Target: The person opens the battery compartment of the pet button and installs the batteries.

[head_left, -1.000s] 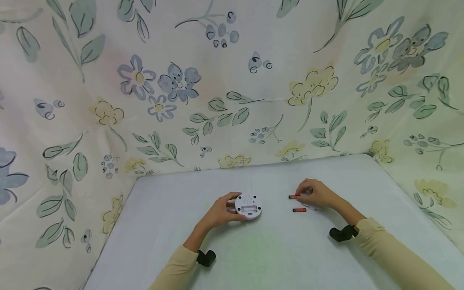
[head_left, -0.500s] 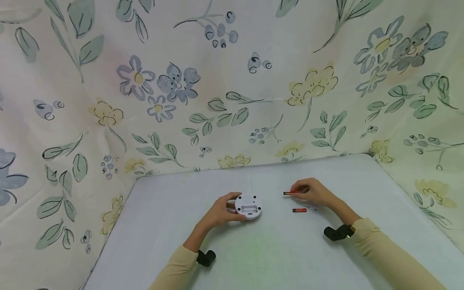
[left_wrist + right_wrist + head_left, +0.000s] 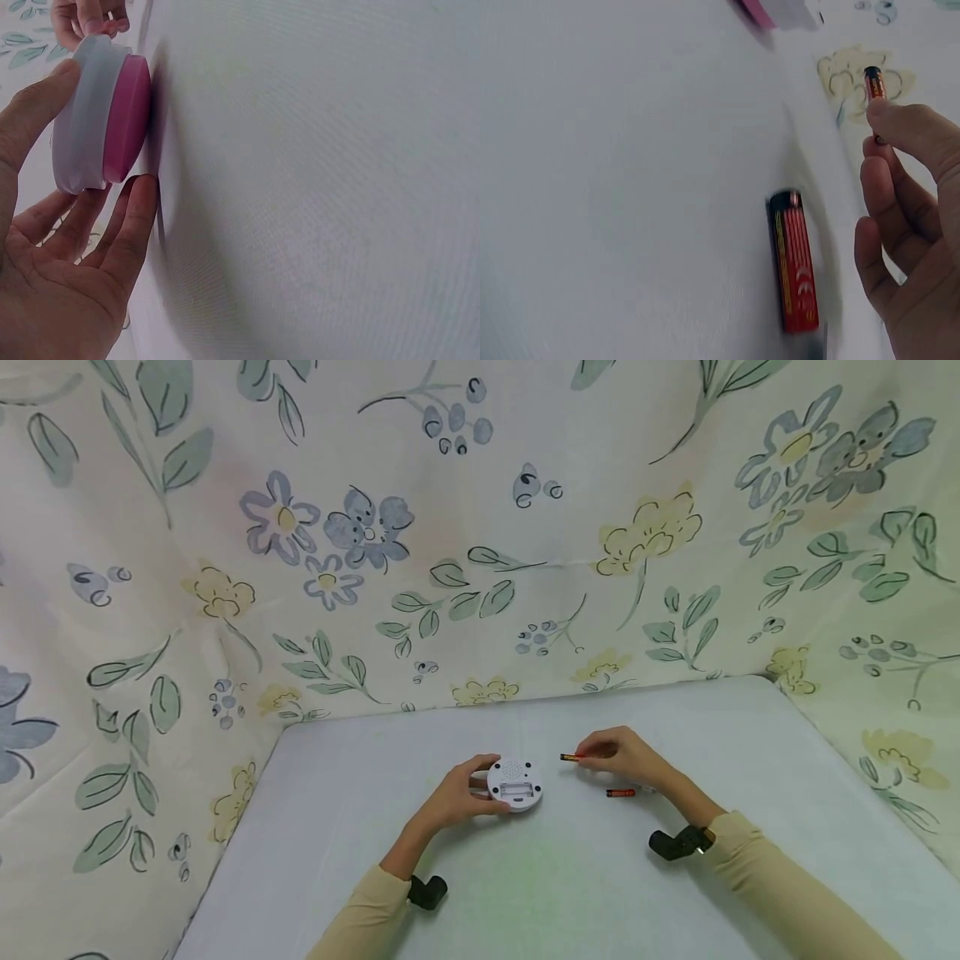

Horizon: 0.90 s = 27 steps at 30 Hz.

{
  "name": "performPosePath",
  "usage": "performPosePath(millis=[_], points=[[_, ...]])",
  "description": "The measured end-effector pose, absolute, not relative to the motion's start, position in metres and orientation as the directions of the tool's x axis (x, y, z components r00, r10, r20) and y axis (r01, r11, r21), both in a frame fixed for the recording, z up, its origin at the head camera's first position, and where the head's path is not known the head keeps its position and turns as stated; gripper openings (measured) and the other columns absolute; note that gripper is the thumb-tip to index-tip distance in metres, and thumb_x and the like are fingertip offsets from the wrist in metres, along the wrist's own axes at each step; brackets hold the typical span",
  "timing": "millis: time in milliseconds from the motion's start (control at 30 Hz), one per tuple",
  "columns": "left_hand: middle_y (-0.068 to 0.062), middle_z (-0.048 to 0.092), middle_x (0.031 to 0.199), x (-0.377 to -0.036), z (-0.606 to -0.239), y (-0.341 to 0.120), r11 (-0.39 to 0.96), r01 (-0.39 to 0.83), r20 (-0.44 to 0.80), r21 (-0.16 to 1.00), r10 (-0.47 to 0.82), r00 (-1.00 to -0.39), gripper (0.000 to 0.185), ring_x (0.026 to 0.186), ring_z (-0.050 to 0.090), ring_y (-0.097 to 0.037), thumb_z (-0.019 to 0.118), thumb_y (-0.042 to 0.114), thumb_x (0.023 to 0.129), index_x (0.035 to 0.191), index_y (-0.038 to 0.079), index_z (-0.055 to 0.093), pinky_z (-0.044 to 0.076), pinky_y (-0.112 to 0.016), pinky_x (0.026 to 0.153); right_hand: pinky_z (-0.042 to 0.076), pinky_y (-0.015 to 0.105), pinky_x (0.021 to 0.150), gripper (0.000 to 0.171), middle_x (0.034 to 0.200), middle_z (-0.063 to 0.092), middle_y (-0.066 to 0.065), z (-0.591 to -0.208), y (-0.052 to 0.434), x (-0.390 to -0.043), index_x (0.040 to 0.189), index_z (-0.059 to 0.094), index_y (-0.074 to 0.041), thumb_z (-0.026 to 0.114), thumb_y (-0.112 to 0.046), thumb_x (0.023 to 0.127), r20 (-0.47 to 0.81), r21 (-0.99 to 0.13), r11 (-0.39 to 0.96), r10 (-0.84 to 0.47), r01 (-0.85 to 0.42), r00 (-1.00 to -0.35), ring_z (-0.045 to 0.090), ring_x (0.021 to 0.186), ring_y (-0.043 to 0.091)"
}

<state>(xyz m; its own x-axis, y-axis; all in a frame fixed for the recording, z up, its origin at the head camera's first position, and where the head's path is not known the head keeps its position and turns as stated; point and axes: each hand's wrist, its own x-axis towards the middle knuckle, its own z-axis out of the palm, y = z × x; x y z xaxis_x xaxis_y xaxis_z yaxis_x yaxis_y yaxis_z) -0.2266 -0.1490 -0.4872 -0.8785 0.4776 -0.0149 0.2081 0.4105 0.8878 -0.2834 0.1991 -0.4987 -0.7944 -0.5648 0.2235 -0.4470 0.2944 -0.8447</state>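
Note:
My left hand (image 3: 459,795) grips the rim of a round white device (image 3: 514,770) with thumb and fingers. Its back faces up, showing a speaker grille, small dark feet and an uncovered battery compartment (image 3: 516,790) with no battery in it. In the left wrist view the device's underside is pink (image 3: 127,120). To the right of it, my right hand (image 3: 622,755) pinches a small red and black battery (image 3: 874,86) between thumb and fingers, held above the table. A second such battery (image 3: 793,262) lies on the table below that hand.
A small white piece (image 3: 647,790), mostly hidden by the right wrist, lies beside the loose battery on the white-covered table (image 3: 420,735). Floral cloth (image 3: 480,635) hangs behind the table and along its sides. Each wrist bears a black camera.
My right hand has lifted its battery and carried it left toward the white device. The left hand and the device have stayed in place. The other battery has not moved.

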Motion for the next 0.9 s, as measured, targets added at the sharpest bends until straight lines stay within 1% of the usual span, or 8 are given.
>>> performPosePath(millis=[100,200,300,533,700,800,900], points=[[-0.013,0.051,0.145,-0.227,-0.487,-0.149,0.402,0.211,-0.007,0.891,0.477,-0.879,0.080,0.112,0.063,-0.029,0.087,0.013,0.083,0.151,0.006,0.046,0.055,-0.033,0.086,0.055,0.028,0.075,0.012,0.096,0.072,0.005,-0.494,0.190,-0.280,0.102,0.077,-0.006,0.078,-0.009,0.091,0.230,-0.856,0.263,-0.578,-0.446,-0.783,0.067,0.082,0.020],[-0.014,0.051,0.145,-0.227,-0.487,-0.148,0.402,0.213,-0.004,0.890,0.475,-0.880,0.079,0.112,0.063,-0.030,0.087,0.012,0.083,0.151,0.005,0.046,0.055,-0.034,0.085,0.055,0.029,0.075,0.012,0.096,0.072,0.008,-0.492,0.182,-0.277,0.103,0.077,-0.005,0.078,-0.007,0.091,0.242,-0.858,0.238,-0.595,-0.456,-0.766,0.068,0.082,0.020],[-0.012,0.052,0.143,-0.228,-0.488,-0.148,0.408,0.212,-0.007,0.888,0.474,-0.881,0.078,0.111,0.064,-0.028,0.087,0.015,0.083,0.150,0.007,0.047,0.055,-0.033,0.085,0.055,0.029,0.075,0.013,0.096,0.072,0.010,-0.492,0.176,-0.275,0.103,0.077,-0.004,0.078,-0.006,0.091,0.246,-0.860,0.220,-0.611,-0.460,-0.752,0.067,0.081,0.021],[-0.013,0.052,0.144,-0.228,-0.488,-0.146,0.413,0.210,-0.011,0.886,0.472,-0.881,0.078,0.111,0.064,-0.027,0.087,0.018,0.084,0.150,0.008,0.048,0.055,-0.034,0.086,0.055,0.029,0.076,0.013,0.098,0.072,0.006,-0.493,0.166,-0.271,0.104,0.077,-0.007,0.078,-0.007,0.091,0.212,-0.875,0.219,-0.630,-0.432,-0.747,0.067,0.082,0.021],[-0.011,0.052,0.143,-0.227,-0.488,-0.147,0.421,0.200,-0.021,0.885,0.465,-0.885,0.078,0.111,0.064,-0.026,0.087,0.018,0.083,0.150,0.009,0.048,0.055,-0.033,0.086,0.055,0.030,0.076,0.013,0.099,0.073,0.001,-0.493,0.161,-0.269,0.104,0.077,-0.010,0.079,-0.010,0.091,0.218,-0.867,0.215,-0.647,-0.449,-0.731,0.067,0.084,0.020],[-0.010,0.053,0.143,-0.227,-0.488,-0.148,0.416,0.200,-0.019,0.887,0.466,-0.885,0.077,0.111,0.064,-0.025,0.088,0.019,0.083,0.149,0.010,0.048,0.055,-0.033,0.086,0.055,0.030,0.075,0.012,0.098,0.073,0.002,-0.493,0.158,-0.269,0.103,0.077,-0.009,0.078,-0.009,0.091,0.238,-0.858,0.204,-0.655,-0.471,-0.717,0.067,0.083,0.020],[-0.012,0.052,0.143,-0.227,-0.489,-0.149,0.405,0.209,-0.009,0.890,0.473,-0.881,0.077,0.111,0.064,-0.026,0.088,0.018,0.083,0.149,0.009,0.049,0.055,-0.033,0.086,0.055,0.030,0.073,0.012,0.097,0.073,0.002,-0.494,0.155,-0.268,0.103,0.077,-0.009,0.078,-0.008,0.091,0.241,-0.852,0.212,-0.653,-0.478,-0.718,0.066,0.082,0.018]])
